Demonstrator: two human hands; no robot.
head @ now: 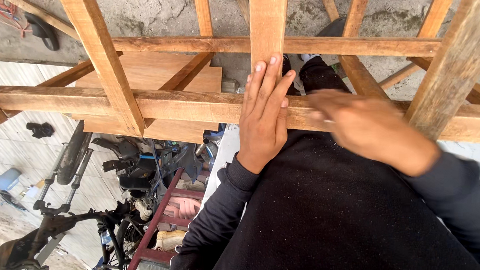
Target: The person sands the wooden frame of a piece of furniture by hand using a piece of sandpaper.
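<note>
Both hands (305,120) on the wooden frame's (167,103) crossbar, bicycle (63,215) perhaps far below, left.

Two hands rest on the wooden frame — the left hand (263,114) and the right hand (368,128). Two long horizontal beams cross the view: the near beam (183,102) and the far beam (323,44). One plywood sheet (149,74) lies beneath them, one bicycle (48,227) stands at lower left — and one red rack (157,221) sits beside it.

The right hand (368,127) is motion-blurred (its fingers indistinct), and the wooden frame (167,103) runs past every edge.
</note>
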